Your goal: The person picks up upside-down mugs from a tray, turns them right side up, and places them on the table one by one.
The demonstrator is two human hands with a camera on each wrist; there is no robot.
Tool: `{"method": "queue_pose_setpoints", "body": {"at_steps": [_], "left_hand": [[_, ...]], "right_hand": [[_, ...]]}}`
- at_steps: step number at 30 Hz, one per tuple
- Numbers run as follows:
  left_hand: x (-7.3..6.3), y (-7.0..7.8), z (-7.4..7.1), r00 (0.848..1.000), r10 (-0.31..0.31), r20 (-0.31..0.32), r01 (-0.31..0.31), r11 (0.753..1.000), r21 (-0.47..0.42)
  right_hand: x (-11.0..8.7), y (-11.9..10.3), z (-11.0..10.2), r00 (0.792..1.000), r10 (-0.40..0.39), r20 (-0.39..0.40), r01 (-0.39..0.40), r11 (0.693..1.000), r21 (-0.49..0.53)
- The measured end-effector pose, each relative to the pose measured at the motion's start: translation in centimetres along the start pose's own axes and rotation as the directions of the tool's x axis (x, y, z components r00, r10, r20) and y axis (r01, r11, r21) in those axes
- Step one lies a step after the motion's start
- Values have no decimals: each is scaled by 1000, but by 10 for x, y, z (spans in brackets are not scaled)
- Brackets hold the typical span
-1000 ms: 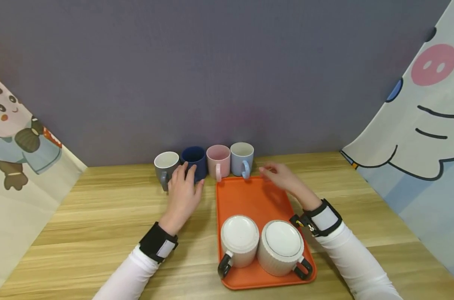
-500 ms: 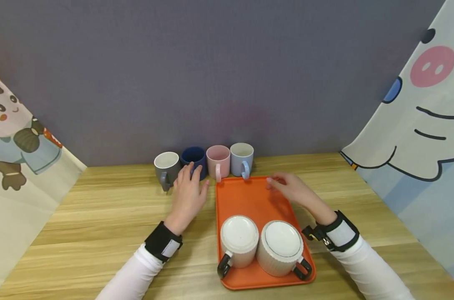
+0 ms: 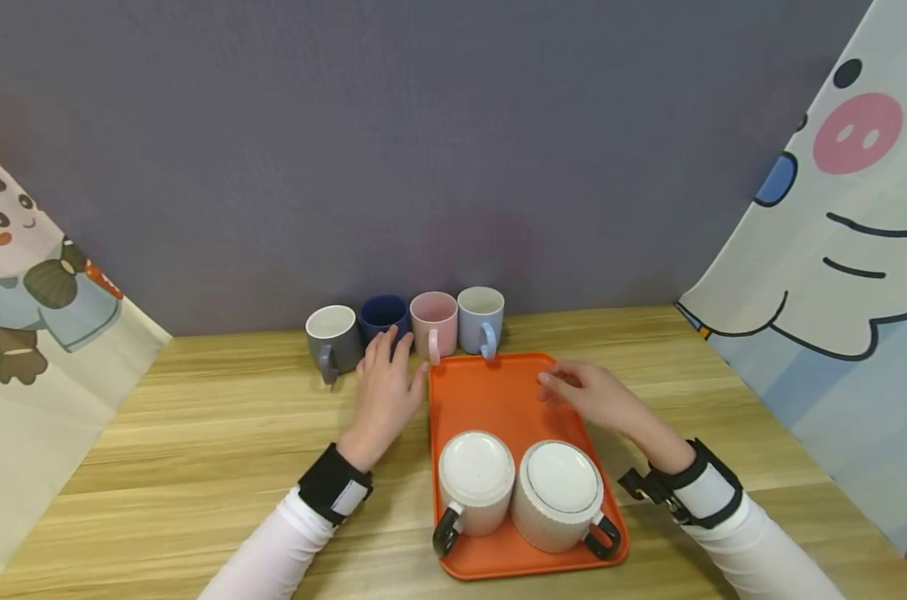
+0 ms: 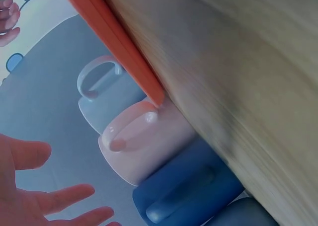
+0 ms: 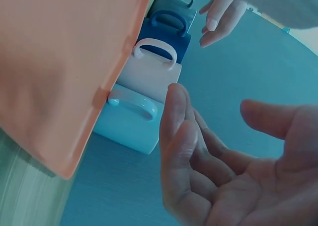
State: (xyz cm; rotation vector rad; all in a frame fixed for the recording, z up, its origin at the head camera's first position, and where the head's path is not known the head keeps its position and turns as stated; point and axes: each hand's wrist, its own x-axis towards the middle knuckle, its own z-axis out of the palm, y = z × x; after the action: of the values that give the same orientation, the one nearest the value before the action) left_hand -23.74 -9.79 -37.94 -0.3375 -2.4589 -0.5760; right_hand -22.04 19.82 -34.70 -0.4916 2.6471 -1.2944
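My left hand [image 3: 388, 395] hovers in front of the navy mug [image 3: 384, 315] with fingers spread, and it holds nothing. In the left wrist view its thumb and fingers stand apart from the mugs. Over the far right part of the orange tray [image 3: 491, 400] is my right hand [image 3: 593, 395], its fingers loosely bent around nothing. A grey mug [image 3: 333, 342], the navy one, a pink mug [image 3: 433, 321] and a light blue mug [image 3: 480, 317] stand upright in a row behind the tray, handles toward me. Two ribbed white mugs [image 3: 478, 504] [image 3: 553, 521] with black handles sit upside down on the tray's near half.
A grey backdrop [image 3: 453, 150] rises right behind the row of mugs. Cartoon-printed cloths hang at the left [image 3: 41, 275] and right [image 3: 859, 250]. The wooden tabletop [image 3: 198, 433] spreads to both sides of the tray.
My right hand has drawn back toward me and to the right, away from the light blue mug. The left hand has shifted slightly right and nearer to me. The mugs and tray stay put.
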Motion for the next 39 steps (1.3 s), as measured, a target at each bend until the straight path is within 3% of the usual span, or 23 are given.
{"method": "queue_pose_setpoints", "body": {"at_steps": [6,15,21,25,32,39], "left_hand": [[0,2,2,1000,1,-9,-1,1000,3],[1,7,5,1000,14,-5,-14,1000,-2],[2,11,8,1000,11,16,-11,1000,-16],[3,14,8,1000,14,24,-13,1000,-27],[5,18,9,999,29,19,-28,999,-28],[7,22,13,999,30,24,-29,999,-38]], "right_hand": [[-13,1,-4,1000,24,12,-24,998,-49],[-32,8,-9,993,49,110,-38,994,-103],[-46,9,-13,987,-3,162,28,988,-150],[-55,9,-16,977,-52,205,81,987,-138],[-66,8,-21,943,-106,316,169,969,-179],[-77,5,-20,923,-101,371,169,973,-156]]}}
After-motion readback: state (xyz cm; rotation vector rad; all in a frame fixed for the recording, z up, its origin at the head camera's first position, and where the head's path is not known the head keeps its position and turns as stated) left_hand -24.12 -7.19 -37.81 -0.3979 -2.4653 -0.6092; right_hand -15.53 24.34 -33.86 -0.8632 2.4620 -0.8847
